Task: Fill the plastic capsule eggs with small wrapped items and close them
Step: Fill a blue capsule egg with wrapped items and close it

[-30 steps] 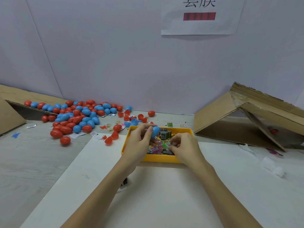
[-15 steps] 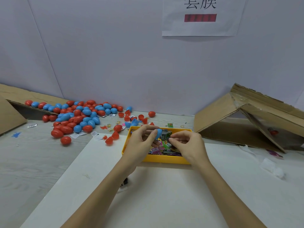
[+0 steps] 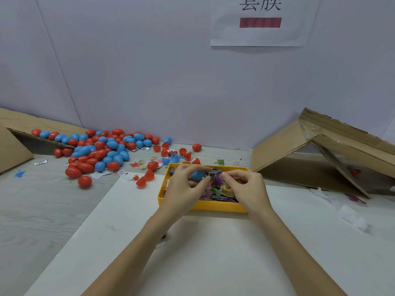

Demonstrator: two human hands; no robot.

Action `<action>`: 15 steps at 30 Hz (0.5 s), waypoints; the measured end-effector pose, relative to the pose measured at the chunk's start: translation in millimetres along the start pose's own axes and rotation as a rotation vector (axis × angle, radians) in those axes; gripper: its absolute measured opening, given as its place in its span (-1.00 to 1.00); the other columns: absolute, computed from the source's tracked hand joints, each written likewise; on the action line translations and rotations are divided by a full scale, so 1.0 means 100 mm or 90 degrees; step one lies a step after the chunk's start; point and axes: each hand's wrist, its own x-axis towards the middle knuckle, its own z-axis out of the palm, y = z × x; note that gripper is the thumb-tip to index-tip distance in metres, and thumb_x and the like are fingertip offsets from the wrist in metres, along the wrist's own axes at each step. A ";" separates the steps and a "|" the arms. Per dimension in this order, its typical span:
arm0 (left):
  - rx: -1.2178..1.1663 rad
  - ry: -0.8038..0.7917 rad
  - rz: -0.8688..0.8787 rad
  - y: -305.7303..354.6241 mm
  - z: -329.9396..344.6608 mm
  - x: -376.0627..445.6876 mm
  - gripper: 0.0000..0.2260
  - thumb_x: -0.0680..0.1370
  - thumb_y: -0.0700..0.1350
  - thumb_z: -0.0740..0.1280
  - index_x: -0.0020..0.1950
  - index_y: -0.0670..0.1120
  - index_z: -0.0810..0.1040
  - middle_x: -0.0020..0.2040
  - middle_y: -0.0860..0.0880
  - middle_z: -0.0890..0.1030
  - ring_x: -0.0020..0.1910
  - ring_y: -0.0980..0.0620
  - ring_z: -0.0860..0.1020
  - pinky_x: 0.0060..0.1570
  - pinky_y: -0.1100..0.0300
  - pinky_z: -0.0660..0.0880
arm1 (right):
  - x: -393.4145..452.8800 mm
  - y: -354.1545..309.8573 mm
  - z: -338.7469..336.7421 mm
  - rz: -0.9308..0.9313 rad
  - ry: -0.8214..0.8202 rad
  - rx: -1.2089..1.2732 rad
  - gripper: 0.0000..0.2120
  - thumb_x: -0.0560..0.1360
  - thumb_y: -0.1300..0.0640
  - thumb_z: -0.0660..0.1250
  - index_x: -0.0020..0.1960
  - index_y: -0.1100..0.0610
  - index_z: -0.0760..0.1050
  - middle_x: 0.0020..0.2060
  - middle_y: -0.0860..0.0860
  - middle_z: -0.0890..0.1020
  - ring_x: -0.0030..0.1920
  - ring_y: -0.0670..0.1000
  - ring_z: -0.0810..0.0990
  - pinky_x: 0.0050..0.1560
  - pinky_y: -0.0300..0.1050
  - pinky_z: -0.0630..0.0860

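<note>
A yellow tray (image 3: 215, 205) full of small wrapped items (image 3: 215, 192) sits on the white board in front of me. My left hand (image 3: 184, 188) holds a blue egg half (image 3: 197, 175) over the tray, fingers curled round it. My right hand (image 3: 245, 186) pinches a purple wrapped item (image 3: 217, 179) right beside the blue half. A heap of closed red and blue eggs (image 3: 100, 149) lies at the back left, with several open red halves (image 3: 147, 177) near the tray.
A collapsed cardboard box (image 3: 316, 152) leans at the right, another cardboard piece (image 3: 12, 146) at the far left. Crumpled clear plastic (image 3: 352, 218) lies on the right of the white board (image 3: 213, 253). A paper sign (image 3: 260, 20) hangs on the wall.
My right hand has lifted out of the tray with a purple wrapped item and brought it to the blue egg half. My left hand has stayed over the tray.
</note>
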 end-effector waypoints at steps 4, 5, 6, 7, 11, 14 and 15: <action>0.077 0.005 0.038 -0.02 0.04 -0.01 -0.84 0.50 0.03 0.50 0.07 0.14 0.63 0.16 0.03 0.50 0.09 0.11 0.58 -0.05 0.22 0.65 | -0.02 -0.02 0.00 -0.009 -0.059 0.005 -0.88 0.59 0.06 0.43 -0.01 0.06 0.74 -0.20 -0.08 0.72 -0.08 -0.07 0.67 -0.14 -0.28 0.53; 0.101 0.013 0.043 -0.02 0.04 -0.01 -0.86 0.50 0.03 0.50 0.03 0.14 0.63 0.14 0.04 0.50 0.12 0.10 0.55 -0.01 0.18 0.65 | -0.02 -0.02 0.00 -0.011 -0.075 0.005 -0.88 0.60 0.06 0.43 0.00 0.06 0.73 -0.18 -0.07 0.73 -0.07 -0.06 0.67 -0.14 -0.28 0.52; 0.118 0.022 0.045 -0.02 0.04 -0.01 -0.88 0.51 0.02 0.50 0.01 0.12 0.63 0.11 0.04 0.51 0.13 0.08 0.54 0.01 0.12 0.64 | -0.03 -0.03 0.00 -0.015 -0.085 0.004 -0.88 0.60 0.05 0.43 0.00 0.05 0.73 -0.18 -0.07 0.73 -0.08 -0.07 0.67 -0.14 -0.29 0.52; 0.126 0.032 0.046 -0.03 0.04 -0.01 -0.91 0.52 -0.01 0.49 0.00 0.08 0.65 0.10 0.04 0.52 0.13 0.06 0.54 0.02 0.10 0.64 | -0.03 -0.03 0.00 -0.018 -0.088 0.005 -0.87 0.60 0.05 0.42 -0.01 0.05 0.73 -0.19 -0.07 0.73 -0.11 -0.08 0.66 -0.14 -0.29 0.51; 0.127 0.042 0.042 -0.04 0.03 0.02 -0.95 0.57 -0.07 0.43 0.03 0.03 0.66 0.10 -0.01 0.54 0.12 0.05 0.52 -0.09 0.37 0.56 | -0.03 -0.05 0.00 -0.001 -0.086 0.031 -0.79 0.67 0.03 0.31 0.03 0.02 0.73 -0.21 -0.05 0.72 -0.20 -0.12 0.62 -0.16 -0.29 0.55; 0.126 0.037 0.044 -0.04 0.03 0.02 -0.88 0.60 -0.10 0.40 0.11 -0.02 0.68 0.10 0.01 0.53 0.09 0.12 0.50 -0.10 0.43 0.53 | -0.04 -0.09 0.01 0.001 -0.122 0.027 -0.68 0.72 0.01 0.18 0.11 0.02 0.71 -0.09 0.01 0.73 -0.15 -0.10 0.62 -0.01 -0.14 0.62; 0.119 0.042 0.049 -0.04 0.03 0.01 -0.87 0.60 -0.12 0.40 0.13 -0.03 0.69 0.10 0.01 0.54 0.07 0.14 0.50 -0.10 0.45 0.52 | -0.04 -0.10 0.01 -0.004 -0.135 0.032 -0.68 0.72 0.01 0.17 0.13 0.03 0.71 -0.07 0.00 0.74 -0.13 -0.08 0.64 0.02 -0.12 0.62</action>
